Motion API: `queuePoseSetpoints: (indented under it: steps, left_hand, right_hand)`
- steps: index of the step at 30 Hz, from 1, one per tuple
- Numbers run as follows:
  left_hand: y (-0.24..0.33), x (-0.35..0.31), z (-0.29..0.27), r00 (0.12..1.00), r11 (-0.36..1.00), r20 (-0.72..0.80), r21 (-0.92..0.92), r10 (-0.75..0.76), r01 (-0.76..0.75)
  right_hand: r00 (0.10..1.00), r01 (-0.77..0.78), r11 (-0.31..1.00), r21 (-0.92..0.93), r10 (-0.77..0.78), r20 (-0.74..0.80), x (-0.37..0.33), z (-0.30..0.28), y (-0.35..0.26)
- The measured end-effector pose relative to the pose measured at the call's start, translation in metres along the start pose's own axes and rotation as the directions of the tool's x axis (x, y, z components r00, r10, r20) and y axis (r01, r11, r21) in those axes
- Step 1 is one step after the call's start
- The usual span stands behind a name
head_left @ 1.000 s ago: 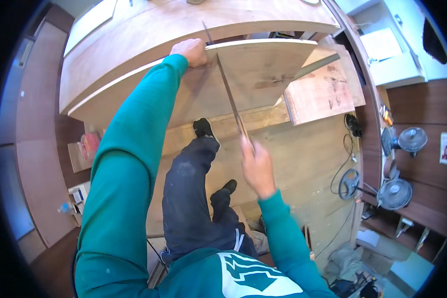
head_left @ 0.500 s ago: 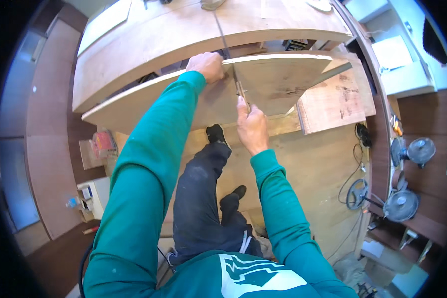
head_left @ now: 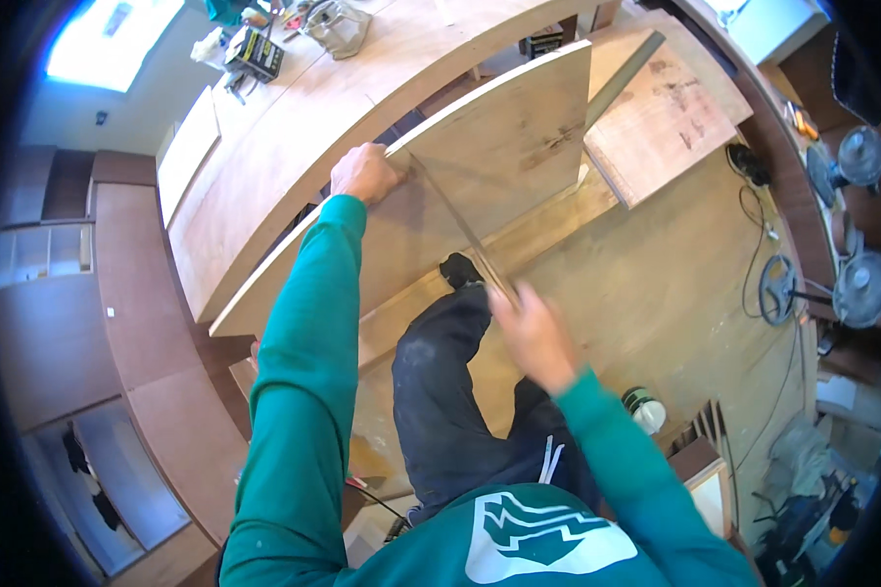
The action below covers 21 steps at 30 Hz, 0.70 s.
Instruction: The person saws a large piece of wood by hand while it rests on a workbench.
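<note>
A large wooden board stands on edge, tilted, in front of the workbench. My left hand is closed over its upper edge. Beside that hand, a hand saw meets the same edge, its long thin blade slanting down toward me. My right hand, slightly blurred, is wrapped round the saw's handle. The far end of the blade is at the board's edge; whether teeth are inside a cut is hard to make out. My foot in a black shoe is just below the board.
The curved wooden workbench lies beyond the board, bearing a black box and a cloth bag. At right are a stained plywood piece, a loose cable and round fan-like things. A green-and-white container stands near my right forearm.
My right hand has drawn the saw back toward me and to the right, showing more blade. My left hand still holds the board's edge. The view has turned.
</note>
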<state>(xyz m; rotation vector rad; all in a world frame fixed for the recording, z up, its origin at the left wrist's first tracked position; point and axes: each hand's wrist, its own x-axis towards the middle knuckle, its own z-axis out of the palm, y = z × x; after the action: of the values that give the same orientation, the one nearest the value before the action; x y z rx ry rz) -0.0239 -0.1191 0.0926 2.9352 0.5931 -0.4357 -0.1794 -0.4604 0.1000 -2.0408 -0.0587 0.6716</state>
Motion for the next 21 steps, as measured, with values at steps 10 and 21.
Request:
queuePoseSetpoints:
  steps: [10,21]
  left_hand:
    - [-0.011,0.047,0.045,0.999,0.999,0.004,-0.024,0.037,-0.037]
    - [-0.014,0.044,0.036,0.999,0.983,0.021,-0.183,0.031,-0.027]
  right_hand:
    - [0.951,0.304,0.939,0.16,-0.29,-0.109,0.102,0.021,-0.011]
    - [0.984,0.151,0.988,-0.019,-0.152,-0.09,-0.113,-0.062,0.049]
